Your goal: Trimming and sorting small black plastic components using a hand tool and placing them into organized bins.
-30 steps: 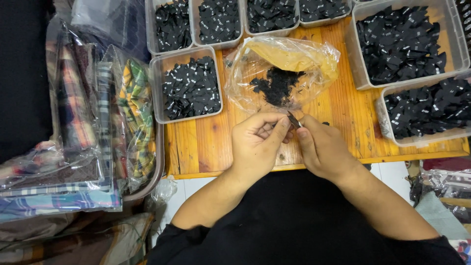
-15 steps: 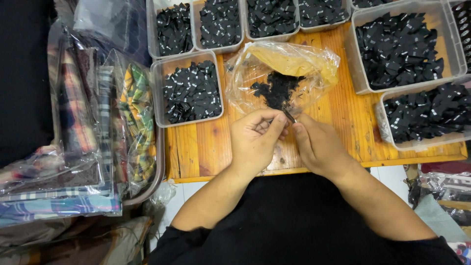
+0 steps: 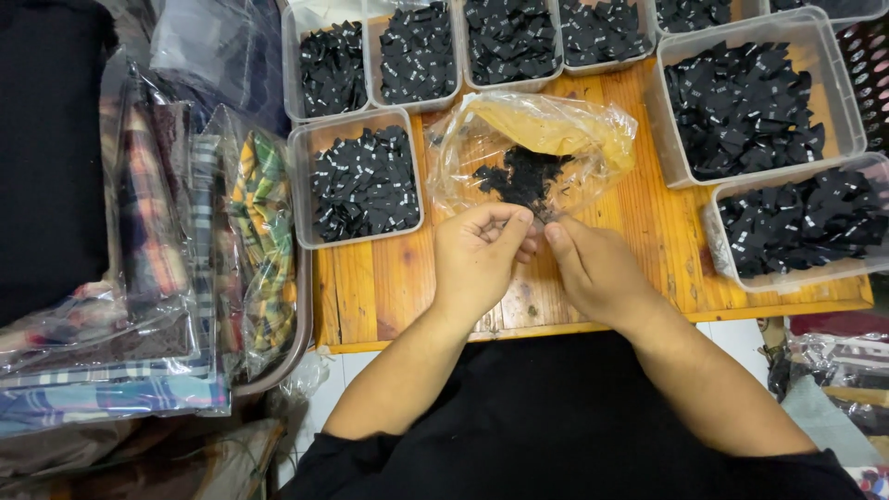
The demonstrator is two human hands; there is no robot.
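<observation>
My left hand [image 3: 482, 255] and my right hand [image 3: 593, 268] meet over the near part of a wooden table [image 3: 389, 278], fingertips pinched together on a small black piece that I can barely see between them. Just beyond my fingers lies an open clear plastic bag [image 3: 537, 148] with a heap of small black pieces [image 3: 520, 178] inside. A clear tub of black tags [image 3: 361, 181] stands left of the bag.
More clear tubs of black tags line the back [image 3: 509, 42] and the right side [image 3: 750, 102], [image 3: 806, 222]. Bagged plaid fabrics [image 3: 185, 250] are stacked in a bin at the left. The table's front edge is right by my wrists.
My hands have stayed together at the bag's mouth, with the fingers shifting slightly on the small piece. The view has drifted a little.
</observation>
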